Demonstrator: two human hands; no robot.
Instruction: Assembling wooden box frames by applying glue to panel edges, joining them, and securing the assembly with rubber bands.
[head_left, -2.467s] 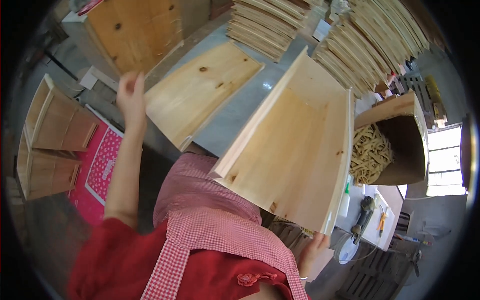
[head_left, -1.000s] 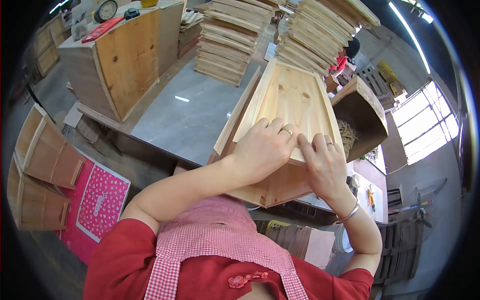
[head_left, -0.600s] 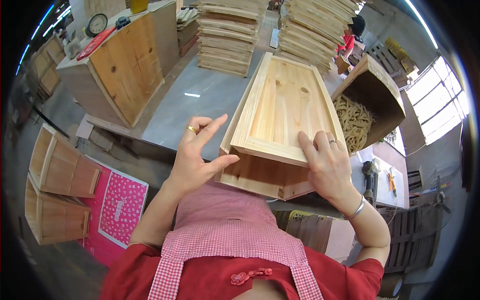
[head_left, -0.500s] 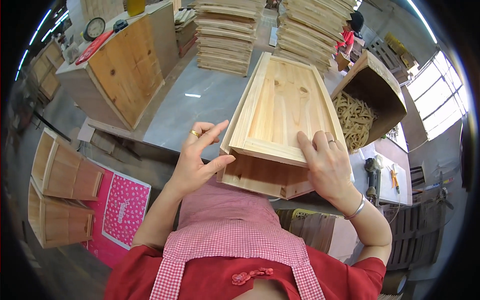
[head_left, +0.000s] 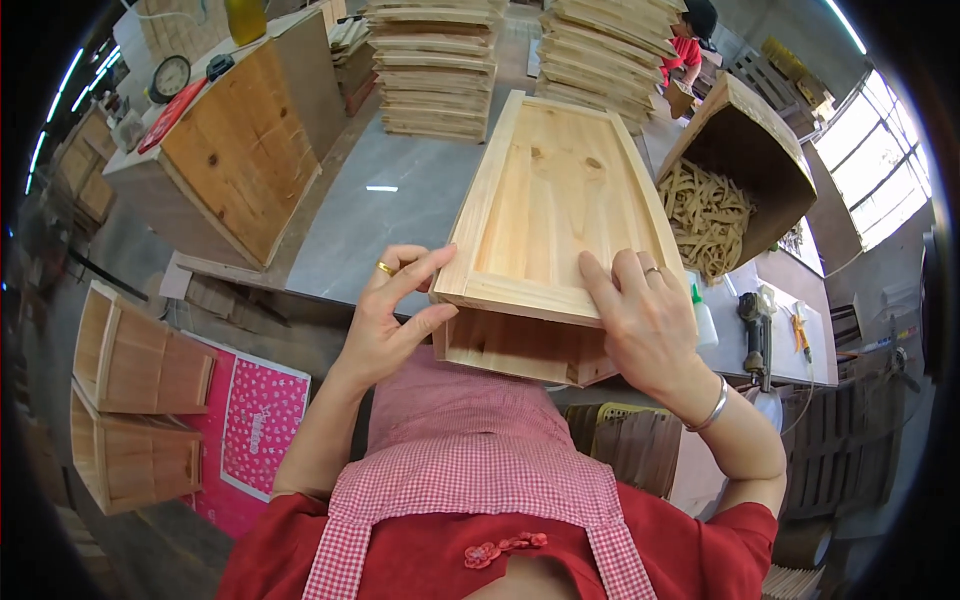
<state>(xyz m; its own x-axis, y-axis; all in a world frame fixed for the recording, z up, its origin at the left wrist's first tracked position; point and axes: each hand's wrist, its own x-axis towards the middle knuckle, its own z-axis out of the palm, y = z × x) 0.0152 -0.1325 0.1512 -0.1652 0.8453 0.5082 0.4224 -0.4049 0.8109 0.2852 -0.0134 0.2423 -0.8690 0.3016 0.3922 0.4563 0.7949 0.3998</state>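
The table (head_left: 370,220) is bearing stacks (head_left: 435,80) at eleven and one o'clock, a carton (head_left: 795,140) at three; centrally, a panel (head_left: 560,205) is topping a box (head_left: 510,350), left hand (head_left: 395,310) gaping at eight, right hand (head_left: 648,315) curling at five, grip unclear.

1 framed panel (head_left: 560,210), 2 tall stacks (head_left: 432,75), 2 bins (head_left: 155,365), 1 big carton (head_left: 765,115), 1 dial (head_left: 171,78), 1 grinder (head_left: 754,325), 2 rings (head_left: 385,268), 1 bracelet (head_left: 713,408).
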